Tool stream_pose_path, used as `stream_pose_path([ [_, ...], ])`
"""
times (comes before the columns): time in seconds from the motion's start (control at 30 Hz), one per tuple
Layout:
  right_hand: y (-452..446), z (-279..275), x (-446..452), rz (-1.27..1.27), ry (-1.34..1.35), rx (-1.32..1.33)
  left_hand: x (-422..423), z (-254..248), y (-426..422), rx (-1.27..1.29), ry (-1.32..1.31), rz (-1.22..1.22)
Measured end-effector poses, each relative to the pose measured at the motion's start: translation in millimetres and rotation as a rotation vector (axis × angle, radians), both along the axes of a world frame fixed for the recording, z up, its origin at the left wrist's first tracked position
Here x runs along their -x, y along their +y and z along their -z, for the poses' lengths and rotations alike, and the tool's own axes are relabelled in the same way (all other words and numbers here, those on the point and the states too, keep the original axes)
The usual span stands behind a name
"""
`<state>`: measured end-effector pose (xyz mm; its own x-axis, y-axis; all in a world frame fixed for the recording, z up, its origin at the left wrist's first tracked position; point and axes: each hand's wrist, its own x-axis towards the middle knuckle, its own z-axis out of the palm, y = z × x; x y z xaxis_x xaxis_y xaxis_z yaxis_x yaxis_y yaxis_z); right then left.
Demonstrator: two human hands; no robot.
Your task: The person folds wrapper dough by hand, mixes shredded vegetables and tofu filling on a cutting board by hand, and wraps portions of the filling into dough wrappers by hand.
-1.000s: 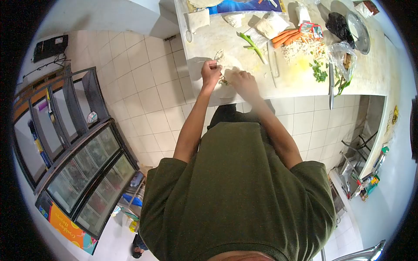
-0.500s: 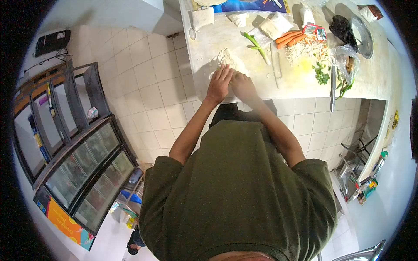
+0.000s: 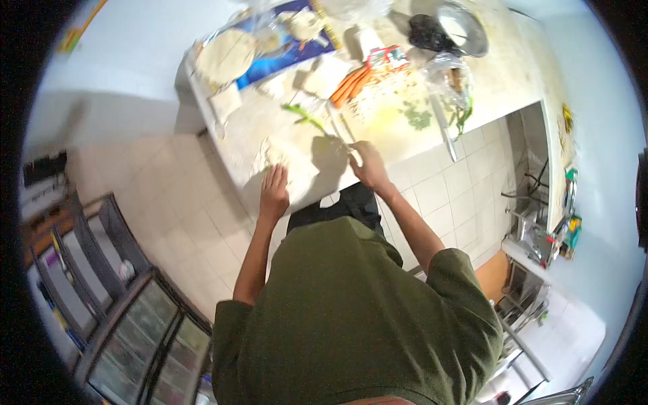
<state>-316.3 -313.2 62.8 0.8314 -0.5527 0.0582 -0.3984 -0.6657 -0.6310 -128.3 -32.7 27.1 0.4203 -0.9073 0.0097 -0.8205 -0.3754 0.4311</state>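
In the head view my left hand [image 3: 275, 191] lies flat with fingers stretched out on the near edge of a pale, floury piece of dough [image 3: 273, 152]. To its right, my right hand [image 3: 368, 165] is closed at the near end of a thin pale rod [image 3: 339, 126] that lies on the worktop. Its fingertips are partly hidden and slightly blurred. A green spring onion stalk [image 3: 304, 117] lies just left of the rod, beyond the dough.
Carrots [image 3: 351, 86], shredded vegetables [image 3: 378, 94] and chopped greens [image 3: 417, 118] lie farther back. A knife [image 3: 445, 131] overhangs the worktop's front edge beside a plastic bag [image 3: 451, 74]. A round flat dough [image 3: 226, 57] and a metal bowl [image 3: 472, 30] stand at the back.
My right hand has left the dough and moved right to the thin rod. My left hand stays on the dough, now flat. The camera view has turned and shifted.
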Motion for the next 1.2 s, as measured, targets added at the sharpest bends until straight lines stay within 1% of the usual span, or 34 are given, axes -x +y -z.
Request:
stream_pose_path([
  [0.07, -49, -11, 21, 0.169, -0.010, 0.099, -3, -1, -1, -0.062, -0.007, 0.024],
  [0.1, -72, -16, 32, 0.265, -0.025, 0.217, -4, 1, -1, -0.093, -0.024, 0.045],
  [0.13, -101, -22, 42, 0.332, -0.087, 0.272, -6, -5, -2, -0.148, -0.004, 0.054],
  [0.17, -131, -36, 51, 0.360, -0.121, 0.306, -6, -10, -3, -0.204, 0.015, 0.061],
  [0.23, -185, -59, 67, 0.459, -0.107, 0.308, -8, -16, -4, -0.270, 0.080, 0.046],
  [0.3, -236, -78, 73, 0.511, -0.124, 0.399, -10, -12, -1, -0.283, 0.086, 0.059],
  [0.33, -261, -87, 74, 0.538, -0.108, 0.404, -12, -13, -6, -0.306, 0.069, 0.076],
  [0.37, -296, -80, 80, 0.489, -0.132, 0.429, -11, -19, -8, -0.338, 0.055, 0.092],
  [0.43, -344, -91, 77, 0.515, -0.046, 0.391, -10, -25, -14, -0.394, 0.089, 0.061],
  [0.47, -370, -92, 75, 0.495, 0.017, 0.412, -10, -27, -16, -0.374, 0.115, 0.044],
  [0.57, -444, -81, 58, 0.492, 0.088, 0.419, -13, -32, -24, -0.391, 0.176, 0.002],
  [0.6, -466, -79, 53, 0.449, 0.109, 0.382, -14, -33, -29, -0.413, 0.194, -0.010],
  [0.73, -543, -35, 34, 0.354, 0.200, 0.380, -13, -45, -39, -0.419, 0.198, -0.015],
  [0.8, -557, -12, 27, 0.349, 0.251, 0.420, -10, -46, -39, -0.437, 0.175, 0.000],
  [0.83, -565, -6, 24, 0.350, 0.274, 0.448, -5, -46, -40, -0.478, 0.218, -0.057],
  [0.87, -572, -1, 18, 0.373, 0.331, 0.331, -1, -47, -41, -0.515, 0.259, -0.107],
  [0.97, -578, 2, 11, 0.402, 0.465, 0.097, 2, -47, -54, -0.583, 0.323, -0.194],
  [1.1, -586, 3, 14, 0.472, 0.408, 0.042, 2, -42, -56, -0.633, 0.379, -0.286],
  [1.17, -608, 9, 22, 0.493, 0.188, -0.257, 2, -43, -57, -0.623, 0.400, -0.320],
  [1.2, -607, 3, 21, 0.494, 0.027, -0.409, 2, -43, -58, -0.616, 0.413, -0.336],
])
